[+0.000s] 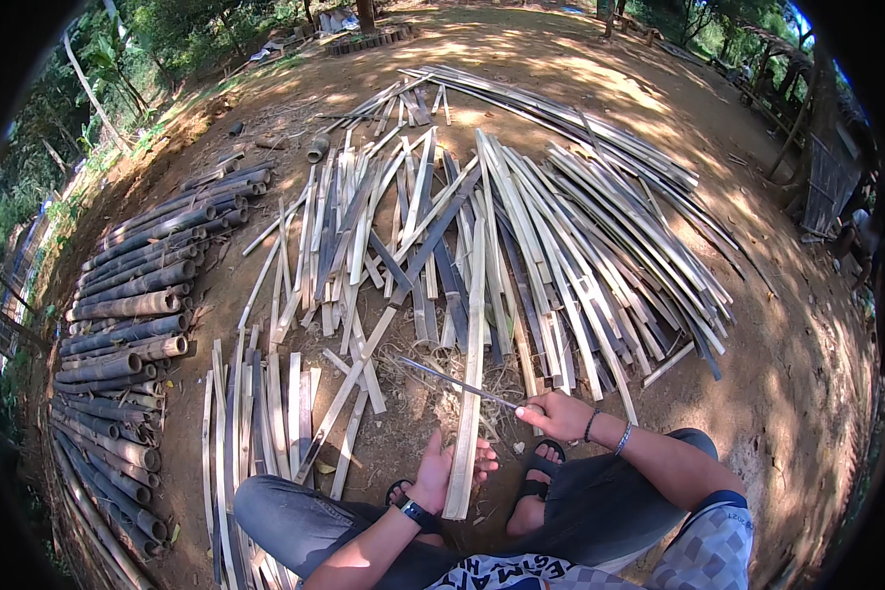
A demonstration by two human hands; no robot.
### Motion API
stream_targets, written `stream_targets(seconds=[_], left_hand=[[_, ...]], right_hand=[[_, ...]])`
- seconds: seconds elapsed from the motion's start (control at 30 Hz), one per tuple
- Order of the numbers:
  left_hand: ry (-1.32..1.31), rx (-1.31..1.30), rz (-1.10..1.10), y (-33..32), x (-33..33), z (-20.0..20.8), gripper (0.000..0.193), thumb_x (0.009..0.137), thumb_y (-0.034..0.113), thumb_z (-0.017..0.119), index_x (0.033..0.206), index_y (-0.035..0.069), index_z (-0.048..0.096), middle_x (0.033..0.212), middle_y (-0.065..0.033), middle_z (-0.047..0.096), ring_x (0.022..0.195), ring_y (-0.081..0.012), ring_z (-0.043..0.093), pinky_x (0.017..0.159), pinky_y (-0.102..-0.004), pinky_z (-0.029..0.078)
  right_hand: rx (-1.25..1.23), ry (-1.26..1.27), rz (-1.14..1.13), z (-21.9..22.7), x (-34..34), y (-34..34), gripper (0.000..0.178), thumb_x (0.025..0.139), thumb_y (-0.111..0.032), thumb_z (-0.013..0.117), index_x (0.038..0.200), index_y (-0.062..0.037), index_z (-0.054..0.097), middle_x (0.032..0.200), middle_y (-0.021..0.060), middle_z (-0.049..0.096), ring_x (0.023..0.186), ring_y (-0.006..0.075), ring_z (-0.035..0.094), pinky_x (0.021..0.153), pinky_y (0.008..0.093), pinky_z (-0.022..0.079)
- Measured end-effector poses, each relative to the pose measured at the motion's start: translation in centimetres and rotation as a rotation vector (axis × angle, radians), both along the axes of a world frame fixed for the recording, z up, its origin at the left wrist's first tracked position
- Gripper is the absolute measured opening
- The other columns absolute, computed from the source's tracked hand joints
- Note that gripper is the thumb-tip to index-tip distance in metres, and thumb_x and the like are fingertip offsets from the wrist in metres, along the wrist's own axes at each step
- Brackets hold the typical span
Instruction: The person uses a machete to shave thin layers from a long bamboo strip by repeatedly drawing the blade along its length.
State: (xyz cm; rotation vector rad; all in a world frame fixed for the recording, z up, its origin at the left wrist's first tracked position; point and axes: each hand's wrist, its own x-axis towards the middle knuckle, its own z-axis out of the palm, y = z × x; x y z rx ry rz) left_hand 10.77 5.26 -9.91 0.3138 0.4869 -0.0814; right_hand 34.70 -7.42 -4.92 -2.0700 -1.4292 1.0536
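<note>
My left hand [431, 484] cups the near end of a long, pale split bamboo strip [470, 393], with its fingertips showing at the right edge. The strip slants up and away from me over the pile. In my right hand [557, 417] is a long, thin-bladed knife [454, 381], gripped by its handle, which the fist mostly hides. Its blade points left and crosses the strip above my left hand. Whether the edge touches the strip cannot be made out. Thin shavings [428, 393] lie on the ground under the blade.
Split bamboo strips [600, 265] fan out in a big pile ahead. More strips [265, 413] lie by my left knee. Round bamboo poles [138, 305] are stacked at the left. My sandalled feet [533, 482] stand close below the work. At the far right a person [860, 236] sits in shade.
</note>
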Motion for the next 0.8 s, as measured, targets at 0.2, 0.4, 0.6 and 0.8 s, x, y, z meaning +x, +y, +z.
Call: stream_targets(seconds=[0.2,0.4,0.6,0.8], left_hand=[[-0.032,-0.056,0.030,0.4,2.9,-1.2,0.064,0.098,0.055,0.019,0.130,0.009,0.050,0.095,-0.0110,0.063,0.063,-0.0168,0.057,0.054,-0.0228,0.049],[0.193,0.276,-0.052,-1.9,1.5,3.7,0.049,0.097,0.045,0.030,0.119,0.008,0.054,0.079,-0.0049,0.056,0.061,-0.0173,0.056,0.059,-0.0288,0.048],[0.198,0.135,-0.030,-1.0,-0.7,3.4,0.055,0.096,0.046,0.025,0.112,0.003,0.054,0.080,-0.0059,0.053,0.061,-0.0205,0.052,0.058,-0.0319,0.045],[0.116,0.150,-0.065,-1.6,-0.6,4.6,0.060,0.097,0.054,0.019,0.110,0.004,0.051,0.073,-0.0042,0.047,0.057,-0.0160,0.049,0.052,-0.0280,0.043]], right_hand=[[-0.085,0.073,-0.004,0.8,-0.7,-0.2,0.053,0.094,-0.050,0.046,0.082,0.0000,0.060,0.062,0.0160,0.056,0.060,0.0304,0.057,0.061,0.0409,0.045],[0.016,-0.067,0.104,1.0,0.1,-1.0,0.054,0.094,-0.051,0.046,0.090,0.0006,0.064,0.063,0.0196,0.061,0.062,0.0334,0.064,0.066,0.0418,0.051],[-0.012,-0.022,0.127,2.3,-0.5,-0.2,0.053,0.093,-0.050,0.048,0.094,0.0000,0.066,0.063,0.0192,0.061,0.066,0.0374,0.063,0.066,0.0436,0.051],[-0.002,-0.163,0.214,1.6,-0.9,-0.6,0.054,0.092,-0.055,0.045,0.095,-0.0042,0.066,0.057,0.0155,0.061,0.063,0.0349,0.065,0.065,0.0442,0.053]])
